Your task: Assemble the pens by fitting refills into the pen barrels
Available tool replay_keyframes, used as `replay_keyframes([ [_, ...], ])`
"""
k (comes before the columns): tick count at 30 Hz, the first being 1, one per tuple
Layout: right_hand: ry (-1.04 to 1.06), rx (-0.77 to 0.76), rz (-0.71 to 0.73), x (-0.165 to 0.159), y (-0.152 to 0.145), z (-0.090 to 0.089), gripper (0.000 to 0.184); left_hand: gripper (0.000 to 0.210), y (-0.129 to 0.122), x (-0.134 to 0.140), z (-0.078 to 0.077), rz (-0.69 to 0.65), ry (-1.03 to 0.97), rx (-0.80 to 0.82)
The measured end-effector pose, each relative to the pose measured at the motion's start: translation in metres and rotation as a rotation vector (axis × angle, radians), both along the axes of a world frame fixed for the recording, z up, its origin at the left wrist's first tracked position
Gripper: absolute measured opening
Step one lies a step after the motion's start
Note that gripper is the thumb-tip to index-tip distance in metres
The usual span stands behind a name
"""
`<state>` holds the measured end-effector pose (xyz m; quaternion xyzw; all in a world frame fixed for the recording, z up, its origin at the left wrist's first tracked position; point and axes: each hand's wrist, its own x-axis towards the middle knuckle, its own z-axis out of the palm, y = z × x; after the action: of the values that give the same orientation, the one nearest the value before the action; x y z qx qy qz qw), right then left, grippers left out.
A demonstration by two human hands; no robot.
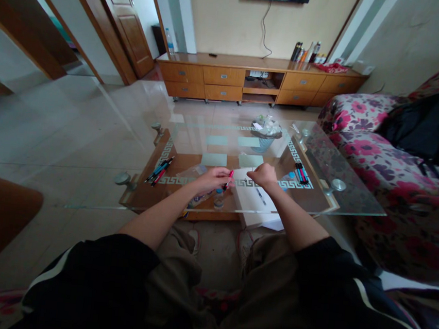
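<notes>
Above the near part of the glass table (184, 205), my left hand (215, 178) is closed on a pen (231, 174) with a red end and a darker lower part. My right hand (264, 175) is a short way to the right, fingers curled in a pinch. Something small and dark may be at its fingertips, but I cannot make it out. A bundle of blue, red and black pens (160, 170) lies left of my left hand. Similar pens (301, 173) lie side by side to the right of my right hand.
Through the glass show white papers (249, 201), a dark slim item (261, 196) and a small plastic bottle (218, 200). A filled waste basket (262, 140) stands beyond. A flowered sofa (357, 146) with a black bag (433, 123) is at right; a wooden cabinet (222, 76) lines the wall.
</notes>
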<state>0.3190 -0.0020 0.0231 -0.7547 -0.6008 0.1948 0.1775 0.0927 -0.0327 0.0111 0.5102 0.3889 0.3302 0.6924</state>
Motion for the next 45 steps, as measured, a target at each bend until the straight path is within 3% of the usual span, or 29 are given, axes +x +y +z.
replay_keyframes([
  [3,0.287,0.092,0.110,-0.003,0.002,-0.002,0.018,0.040,0.001,-0.001,-0.002,-0.050,0.066,0.033],
  [6,0.746,0.114,0.163,-0.010,0.001,-0.006,0.015,0.041,0.001,-0.001,-0.003,-0.082,0.086,0.041],
  [9,1.099,0.077,0.144,-0.019,-0.001,-0.008,0.027,0.043,-0.001,0.000,-0.001,-0.104,0.073,0.039],
  [12,1.242,0.057,0.127,-0.023,-0.002,-0.007,0.039,0.044,-0.003,0.000,0.001,-0.125,0.076,0.059],
  [22,1.288,0.017,0.181,-0.028,-0.004,-0.007,0.030,0.045,-0.002,0.001,-0.003,-0.199,0.097,0.110],
  [30,1.223,0.049,0.223,-0.026,0.000,-0.013,0.026,0.046,-0.002,0.001,-0.001,-0.170,0.129,0.139],
  [34,1.166,0.074,0.229,-0.024,-0.002,-0.012,0.029,0.048,-0.002,0.001,0.001,-0.123,0.141,0.168],
  [40,1.107,0.041,0.364,-0.027,-0.008,-0.008,0.038,0.047,-0.002,0.002,0.000,-0.113,0.152,0.150],
  [45,1.083,0.037,0.352,-0.031,-0.009,-0.008,0.039,0.049,-0.001,0.001,-0.001,-0.097,0.145,0.164],
])
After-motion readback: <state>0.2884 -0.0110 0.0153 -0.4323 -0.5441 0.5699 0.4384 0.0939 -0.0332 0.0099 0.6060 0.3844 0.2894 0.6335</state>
